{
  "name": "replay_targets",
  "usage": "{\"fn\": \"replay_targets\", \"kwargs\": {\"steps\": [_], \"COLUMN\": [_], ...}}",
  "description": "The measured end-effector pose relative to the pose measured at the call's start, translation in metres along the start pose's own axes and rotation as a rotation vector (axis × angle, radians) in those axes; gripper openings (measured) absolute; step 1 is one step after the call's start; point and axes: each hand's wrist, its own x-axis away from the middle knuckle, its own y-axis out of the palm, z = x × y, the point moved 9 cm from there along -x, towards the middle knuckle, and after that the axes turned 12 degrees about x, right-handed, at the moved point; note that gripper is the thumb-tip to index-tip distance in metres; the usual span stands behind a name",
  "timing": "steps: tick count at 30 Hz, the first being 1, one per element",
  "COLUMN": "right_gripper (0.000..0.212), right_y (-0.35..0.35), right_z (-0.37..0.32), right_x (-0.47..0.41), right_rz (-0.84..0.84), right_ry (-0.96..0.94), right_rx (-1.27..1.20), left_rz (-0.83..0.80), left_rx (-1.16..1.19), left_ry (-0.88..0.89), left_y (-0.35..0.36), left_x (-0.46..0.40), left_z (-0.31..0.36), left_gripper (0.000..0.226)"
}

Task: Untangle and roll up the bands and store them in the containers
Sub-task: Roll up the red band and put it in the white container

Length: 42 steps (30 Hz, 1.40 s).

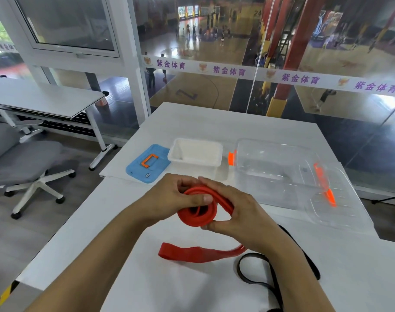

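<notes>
Red band (197, 212) half-coiled, tail trailing on table (147, 278); left hand (169, 197), right hand (234, 212) grip pinching coil.

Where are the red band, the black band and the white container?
red band (197, 218): head view, on the rolled coil held by both hands.
black band (243, 276): head view, on its loop lying on the table.
white container (195, 162): head view, near rim.

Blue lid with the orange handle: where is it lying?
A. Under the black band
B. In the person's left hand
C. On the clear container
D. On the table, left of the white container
D: the blue lid lies flat on the table, just left of the open white container.
</notes>
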Motion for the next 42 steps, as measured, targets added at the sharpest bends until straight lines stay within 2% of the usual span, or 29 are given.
{"fn": "replay_targets", "kwargs": {"steps": [7,11,18,22,26,30,32,35,37,39,42], "right_gripper": [0.068,0.086,0.111,0.107,0.094,0.088,0.09,0.093,0.096,0.1,0.104], "right_y": [-0.015,-0.009,0.02,0.03,0.024,0.02,0.02,0.015,0.009,0.009,0.015], "right_z": [-0.001,-0.004,0.005,0.004,0.008,0.012,0.018,0.026,0.027,0.026,0.02], "right_x": [0.0,0.0,0.005,0.006,0.007,0.006,0.003,0.0,-0.002,-0.004,-0.004], "right_rz": [0.036,0.054,0.249,0.362,0.407,0.415,0.355,0.246,0.176,0.079,-0.036], "right_ry": [0.064,0.046,0.179,0.258,0.308,0.329,0.313,0.255,0.193,0.142,0.086], "right_rx": [-0.108,-0.228,-0.175,-0.157,-0.129,-0.108,-0.096,-0.054,0.019,0.125,0.189], "left_rz": [0.237,0.369,0.622,0.691,0.647,0.528,0.468,0.36,0.284,0.21,0.077], "left_rx": [0.208,0.314,0.487,0.544,0.502,0.417,0.4,0.452,0.443,0.349,0.165], "left_ry": [0.208,0.259,0.231,0.162,0.114,0.039,-0.026,-0.107,-0.107,-0.065,-0.042], "left_y": [-0.005,-0.006,-0.012,-0.007,0.003,0.019,0.019,0.012,0.005,-0.001,0.001], "left_x": [0.005,0.009,0.008,0.006,0.003,0.003,0.001,0.001,0.0,-0.001,-0.004], "left_z": [0.011,0.015,-0.001,-0.021,-0.027,-0.034,-0.044,-0.051,-0.048,-0.038,-0.026], "left_gripper": [0.046,0.045,0.012,0.029,0.036,0.042,0.046,0.038,0.049,0.054,0.043]}}
